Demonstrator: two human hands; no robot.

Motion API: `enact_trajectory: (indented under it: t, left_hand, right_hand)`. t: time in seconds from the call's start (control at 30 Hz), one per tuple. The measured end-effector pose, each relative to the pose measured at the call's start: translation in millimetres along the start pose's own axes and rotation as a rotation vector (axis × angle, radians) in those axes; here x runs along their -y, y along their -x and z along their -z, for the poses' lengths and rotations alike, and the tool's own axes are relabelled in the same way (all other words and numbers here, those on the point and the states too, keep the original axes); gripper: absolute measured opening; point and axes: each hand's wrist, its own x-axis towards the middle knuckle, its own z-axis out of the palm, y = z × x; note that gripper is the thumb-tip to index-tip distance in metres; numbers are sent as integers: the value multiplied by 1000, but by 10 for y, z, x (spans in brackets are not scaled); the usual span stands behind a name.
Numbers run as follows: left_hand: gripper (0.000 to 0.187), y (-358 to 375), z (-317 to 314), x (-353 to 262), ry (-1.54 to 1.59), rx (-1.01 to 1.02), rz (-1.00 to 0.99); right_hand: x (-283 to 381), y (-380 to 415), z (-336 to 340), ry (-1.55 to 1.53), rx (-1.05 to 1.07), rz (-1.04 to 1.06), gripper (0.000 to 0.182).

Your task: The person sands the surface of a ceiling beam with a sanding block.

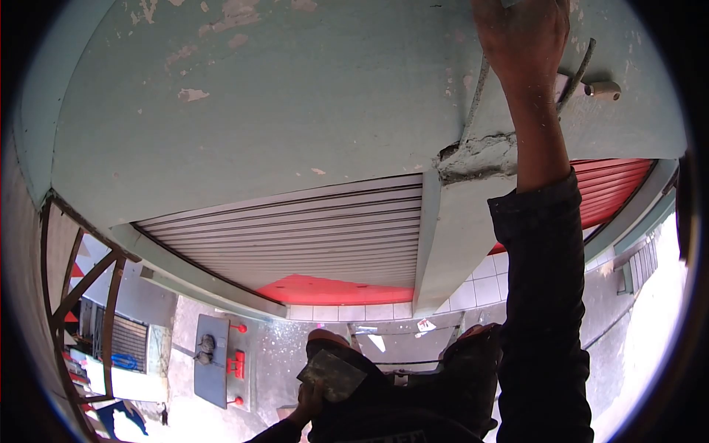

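My right hand [521, 37] is raised against the pale green wall [295, 96], fingers curled around a grey tool whose tip is cut off by the top edge. It sits just above a cracked, patched spot [476, 156] where two cables [577, 72] run down the wall. Low in the view, my left hand [306, 404] holds a flat square board [334, 375] carrying grey mortar, close to my body. My dark sleeve [543, 295] hides part of the wall and the ground below.
A short pipe stub [603, 90] sticks out of the wall right of my hand. Below are a grey roller shutter [310, 236], a red shutter [617, 188] and white tiles [480, 284]. A metal frame [85, 284] stands left; a grey panel [213, 362] lies on the ground.
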Motion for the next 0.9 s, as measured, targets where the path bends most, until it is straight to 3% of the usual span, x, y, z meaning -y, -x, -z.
enact_trajectory:
  t: [0.1, 0.3, 0.57, 0.63, 0.7, 0.83, 0.9]
  left_hand:
    - [36, -49, 54, -64, -176, -41, -141]
    - [37, -7, 49, -37, -278, -65, -213]
    - [36, 83, -36, 76, 1, 29, 52]
    - [36, 45, -8, 33, -53, 19, 12]
    - [36, 4, 37, -20, -234, -33, -159]
    - [36, 15, 9, -16, -10, 14, 41]
    - [36, 9, 16, -29, -72, -4, -8]
  right_hand:
    - [48, -12, 0, -47, 6, -31, 16]
    - [-4, -2, -31, -28, -15, -6, 15]
    - [5, -6, -19, -24, 0, -6, 15]
    - [8, -5, -5, 29, 13, -3, 15]
    - [5, -3, -4, 30, 12, 2, 15]
    - [3, -2, -26, -17, -4, 1, 15]
    - [11, 1, -14, 3, 6, -6, 15]
